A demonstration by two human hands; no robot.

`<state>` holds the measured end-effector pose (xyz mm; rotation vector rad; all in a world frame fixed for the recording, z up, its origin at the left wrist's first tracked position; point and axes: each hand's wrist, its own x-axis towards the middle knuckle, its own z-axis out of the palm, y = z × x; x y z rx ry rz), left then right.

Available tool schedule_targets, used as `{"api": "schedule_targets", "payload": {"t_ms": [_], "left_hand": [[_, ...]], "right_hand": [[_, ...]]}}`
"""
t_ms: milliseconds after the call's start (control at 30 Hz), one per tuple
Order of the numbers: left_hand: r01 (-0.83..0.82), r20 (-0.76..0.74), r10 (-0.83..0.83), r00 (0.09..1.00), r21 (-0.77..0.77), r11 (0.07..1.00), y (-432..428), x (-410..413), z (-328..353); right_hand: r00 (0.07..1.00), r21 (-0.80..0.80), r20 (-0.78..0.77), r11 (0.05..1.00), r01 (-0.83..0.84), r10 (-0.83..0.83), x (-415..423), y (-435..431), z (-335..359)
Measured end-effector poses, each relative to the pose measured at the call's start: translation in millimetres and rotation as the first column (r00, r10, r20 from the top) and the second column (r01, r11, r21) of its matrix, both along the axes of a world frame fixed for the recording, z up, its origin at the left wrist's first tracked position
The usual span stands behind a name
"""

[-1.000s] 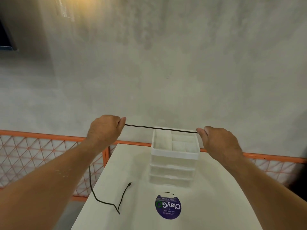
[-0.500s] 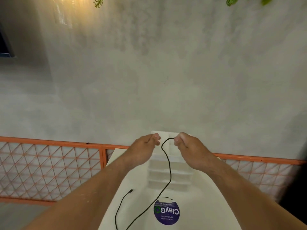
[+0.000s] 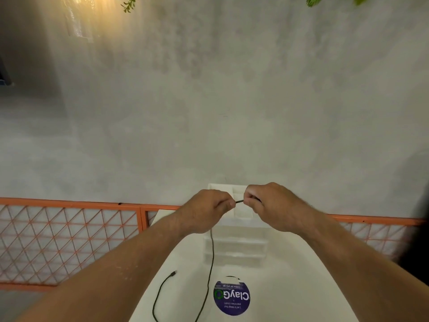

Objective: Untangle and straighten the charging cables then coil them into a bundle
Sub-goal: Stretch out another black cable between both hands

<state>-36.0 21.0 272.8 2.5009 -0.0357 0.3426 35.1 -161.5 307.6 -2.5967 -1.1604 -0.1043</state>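
My left hand [image 3: 204,212] and right hand [image 3: 271,205] are close together, almost touching, both pinching the thin black charging cable [image 3: 211,259]. A short taut stub of it shows between them. Below my left hand the smooth cord hangs onto the glossy white table [image 3: 290,287], where it curves round to its plug end. Just behind stands a white plastic drawer unit [image 3: 234,247], and a round purple sticker [image 3: 231,297] lies beside the cord.

Dim, flat light; warm glow on wall [image 3: 209,101] far left; soft focus, leaves [image 3: 313,1] blurred; wide-angle bending at edges.
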Motion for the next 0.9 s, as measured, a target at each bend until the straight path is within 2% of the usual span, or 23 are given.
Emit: {"api": "schedule_targets", "payload": {"t_ms": [33, 133, 167, 267, 333, 433, 500, 567, 733, 767, 800, 900], "left_hand": [[0.004, 0.008, -0.004, 1.0, 0.012, 1.0, -1.8, -0.1, 2.7], [0.004, -0.009, -0.005, 1.0, -0.124, 0.992, -4.7, 1.8, 8.5], [-0.005, -0.002, 0.005, 1.0, -0.114, 0.993, -5.9, 2.8, 10.0], [-0.062, 0.1, 0.052, 0.994, 0.103, 0.993, -9.2, 7.0, 13.9], [-0.085, 0.16, 0.061, 0.985, 0.147, 0.986, -12.2, 8.5, 15.6], [-0.05, 0.166, 0.056, 0.985, -0.042, 0.998, -16.9, 6.4, 17.0], [-0.017, 0.15, 0.049, 0.988, -0.207, 0.978, -18.6, 4.0, 19.0], [0.015, 0.138, 0.029, 0.99, -0.308, 0.951, -19.4, 1.0, 21.9], [0.092, 0.142, -0.011, 0.99, -0.581, 0.808, -27.1, -4.6, 26.5], [0.085, 0.131, -0.012, 0.991, -0.567, 0.819, -27.3, -5.8, 25.6], [0.064, 0.111, -0.006, 0.994, -0.524, 0.849, -26.2, -6.3, 23.7], [-0.005, 0.034, 0.018, 0.999, -0.34, 0.941, -20.8, -6.1, 17.1]], "right_hand": [[0.999, -0.03, 0.049, 1.0, 0.008, -0.007, -0.3, 0.4, 1.0], [0.991, -0.049, 0.133, 0.998, 0.032, -0.025, -1.9, 2.8, 3.7], [0.988, -0.057, 0.151, 0.997, 0.043, -0.034, -3.1, 3.8, 4.9], [0.982, -0.043, 0.176, 0.996, 0.077, -0.069, -4.3, 5.5, 5.6], [0.991, 0.063, 0.096, 0.995, 0.083, -0.089, -3.3, 5.4, 4.7], [0.991, 0.31, -0.13, 0.948, 0.069, -0.029, -5.7, 4.9, 3.9], [0.976, 0.421, -0.216, 0.905, 0.063, 0.033, -8.4, 3.9, 4.5], [0.953, 0.515, -0.282, 0.856, 0.053, 0.111, -9.5, 2.8, 5.3], [0.838, 0.744, -0.445, 0.652, 0.148, 0.317, -12.2, 3.3, 2.2], [0.83, 0.734, -0.461, 0.661, 0.158, 0.314, -12.0, 2.6, -0.2], [0.848, 0.688, -0.455, 0.712, 0.141, 0.272, -11.0, 1.4, -2.2], [0.96, 0.33, -0.268, 0.944, 0.012, 0.081, -5.3, 0.0, -3.5]]}}
